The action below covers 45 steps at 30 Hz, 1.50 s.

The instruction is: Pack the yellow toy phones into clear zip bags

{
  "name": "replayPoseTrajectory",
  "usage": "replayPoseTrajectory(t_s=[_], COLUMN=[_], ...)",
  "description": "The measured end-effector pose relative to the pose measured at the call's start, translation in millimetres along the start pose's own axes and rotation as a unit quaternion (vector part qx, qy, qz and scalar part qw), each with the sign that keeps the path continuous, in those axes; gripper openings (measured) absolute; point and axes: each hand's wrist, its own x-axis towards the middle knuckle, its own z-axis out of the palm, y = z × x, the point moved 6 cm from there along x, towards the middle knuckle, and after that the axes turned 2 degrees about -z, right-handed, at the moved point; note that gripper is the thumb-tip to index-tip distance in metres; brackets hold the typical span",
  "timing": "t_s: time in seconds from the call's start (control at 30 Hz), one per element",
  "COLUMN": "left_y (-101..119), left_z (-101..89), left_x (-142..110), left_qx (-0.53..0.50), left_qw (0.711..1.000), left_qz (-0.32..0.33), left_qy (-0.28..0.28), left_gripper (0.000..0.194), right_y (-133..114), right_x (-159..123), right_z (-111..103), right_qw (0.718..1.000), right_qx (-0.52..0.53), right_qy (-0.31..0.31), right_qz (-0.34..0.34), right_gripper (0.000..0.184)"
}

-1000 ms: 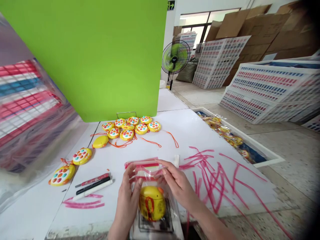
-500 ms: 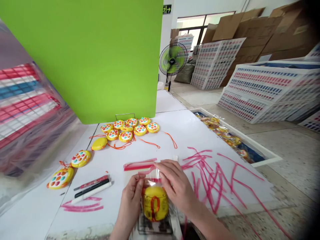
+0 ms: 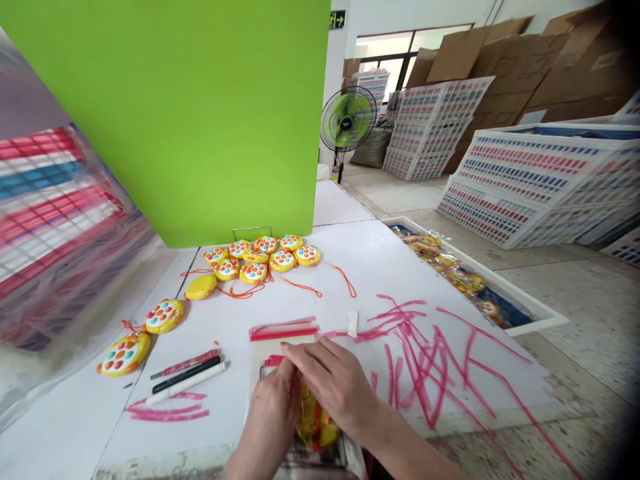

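Note:
At the table's front edge my left hand (image 3: 270, 403) and my right hand (image 3: 340, 383) meet over a clear plastic bag. Inside the bag is a yellow toy (image 3: 317, 423) with an orange cord, partly covered by my hands. Both hands are closed on the top of the bag, their fingers bent and close together; the fingertips are partly hidden. Beneath lie flat clear bags with a pink strip (image 3: 283, 333) at their top edge. A small white piece (image 3: 353, 324) lies just beyond my right hand.
Yellow toys with coloured dots (image 3: 253, 272) and orange cords lie near a green panel (image 3: 200, 120). Left are a black pen (image 3: 186, 375), a white pen (image 3: 187, 385) and a cutter knife (image 3: 185, 364). Pink strips (image 3: 425, 360) are scattered right. A crate (image 3: 535, 325) holds bagged toys.
My hands have drawn together and folded over the bag's top, now covering much of the toy. The pink strip held between my fingers before is no longer seen there.

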Motion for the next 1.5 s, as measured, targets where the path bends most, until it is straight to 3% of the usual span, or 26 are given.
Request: replayPoseTrajectory(t_s=[0.2,0.33,0.43,0.5,0.63,0.73,0.87,0.93,1.03,1.13,1.2,1.27,1.37,1.5], left_y=[1.6,6.4,7.6,0.5,-32.9,-54.5,-60.2,-57.9,-56.1,-57.0,-57.7,-57.3,-54.1,-52.4], left_z=[1.9,1.3,-0.2,-1.3,1.4,5.1,9.0,9.7,9.3,8.2,7.6,7.0,5.7,5.2], left_x=[0.1,-0.1,-0.5,0.4,5.3,9.8,13.5,13.7,13.3,13.5,13.8,13.8,12.9,11.0], left_qx=[-0.032,-0.045,-0.093,-0.148,-0.265,-0.328,-0.39,-0.401,-0.4,-0.392,-0.385,-0.379,-0.392,-0.407], left_qw=[0.999,0.999,0.995,0.987,0.952,0.924,0.899,0.893,0.892,0.898,0.903,0.906,0.9,0.891], left_qz=[0.009,-0.007,-0.025,-0.057,-0.154,-0.193,-0.2,-0.204,-0.208,-0.199,-0.191,-0.187,-0.189,-0.196], left_qy=[-0.005,-0.021,-0.038,-0.035,-0.002,0.023,0.003,-0.015,-0.028,-0.026,-0.026,-0.028,-0.03,-0.038], left_gripper=[0.026,0.028,0.031,0.03,0.034,0.04,0.049,0.051,0.052,0.048,0.044,0.041,0.041,0.044], right_y=[0.2,19.5,57.1,91.8,163.6,185.1,169.2,155.7,142.0,133.9,129.3,118.2,91.5,77.9], right_x=[-0.7,-7.8,-24.4,-45.2,-107.8,-142.3,-148.1,-140.2,-118.7,-93.5,-80.2,-70.3,-61.1,-66.8], right_z=[-1.9,7.2,9.0,-1.4,-51.9,-75.5,-45.8,-30.2,-30.7,-36.6,-27.8,-7.3,26.4,50.3], right_qw=[1.0,0.994,0.984,0.973,0.916,0.899,0.936,0.937,0.94,0.952,0.94,0.92,0.905,0.87], right_qx=[0.023,0.048,0.022,-0.028,-0.155,-0.19,-0.161,-0.195,-0.206,-0.085,0.016,0.098,0.181,0.287], right_qy=[0.016,0.039,0.016,-0.005,0.027,0.044,-0.069,-0.096,-0.02,0.06,0.041,-0.032,-0.141,-0.167], right_qz=[0.01,0.092,0.176,0.23,0.37,0.392,0.306,0.272,0.27,0.289,0.338,0.378,0.359,0.365], right_gripper=[0.031,0.028,0.022,0.019,0.013,0.015,0.029,0.039,0.045,0.036,0.028,0.028,0.027,0.02])
